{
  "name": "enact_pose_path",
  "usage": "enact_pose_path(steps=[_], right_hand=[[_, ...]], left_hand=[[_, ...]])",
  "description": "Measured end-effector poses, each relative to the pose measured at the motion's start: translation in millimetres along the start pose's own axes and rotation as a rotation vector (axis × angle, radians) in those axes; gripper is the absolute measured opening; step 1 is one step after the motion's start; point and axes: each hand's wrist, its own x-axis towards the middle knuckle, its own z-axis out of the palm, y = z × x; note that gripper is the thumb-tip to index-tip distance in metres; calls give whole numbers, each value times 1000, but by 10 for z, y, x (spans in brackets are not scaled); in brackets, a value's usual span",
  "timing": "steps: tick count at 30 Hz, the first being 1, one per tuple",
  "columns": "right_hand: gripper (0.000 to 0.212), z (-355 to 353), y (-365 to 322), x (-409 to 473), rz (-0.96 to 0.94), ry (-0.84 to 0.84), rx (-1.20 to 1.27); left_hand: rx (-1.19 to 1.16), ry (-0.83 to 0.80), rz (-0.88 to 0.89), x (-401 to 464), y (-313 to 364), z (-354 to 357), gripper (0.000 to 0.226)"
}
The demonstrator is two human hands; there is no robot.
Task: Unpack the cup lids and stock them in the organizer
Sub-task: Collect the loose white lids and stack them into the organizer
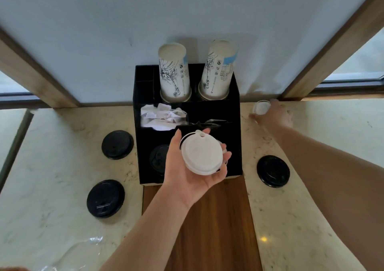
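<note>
My left hand (188,177) is palm up over the front of the black organizer (235,129), its fingers curled round a small stack of white cup lids (200,156). A black lid (157,159) lies in the organizer's front left slot. My right hand (277,116) reaches to the back right of the counter, by the wall, and pinches a single white lid (260,107); this part of the view is blurred. Three loose black lids lie on the marble: two on the left (117,144) (105,198) and one on the right (273,171).
Two stacks of printed paper cups (174,73) (217,71) stand upside down in the organizer's rear slots. Crumpled white packets (162,117) fill a middle compartment. Clear plastic wrap (79,252) lies at the near left. A wooden strip (207,218) runs between the marble slabs.
</note>
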Motion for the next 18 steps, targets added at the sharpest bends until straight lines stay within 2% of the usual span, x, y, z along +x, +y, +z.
enact_pose_path(steps=[3, 6, 8, 10, 12, 15, 18], right_hand=[[102, -39, -2, -164, -25, -11, 123], [104, -221, -84, -523, 19, -9, 544], [99, -412, -149, -978, -30, 0, 775], [86, -540, -189, -1503, -158, -14, 877], [80, -624, -209, -2145, -315, -94, 880], [82, -682, -218, -2984, -555, -226, 748], [86, -727, -193, -3595, -671, -325, 622]], left_hand=[[21, 31, 17, -54, -3, -17, 63], [39, 58, 67, -193, -1, -51, 61], [46, 91, 98, -350, -15, -64, 63], [59, 110, 94, -478, -39, -110, 66], [71, 113, 92, -692, -70, -174, 67], [57, 80, 90, -1039, -133, -323, 66], [62, 17, 84, -1437, -227, -480, 64]])
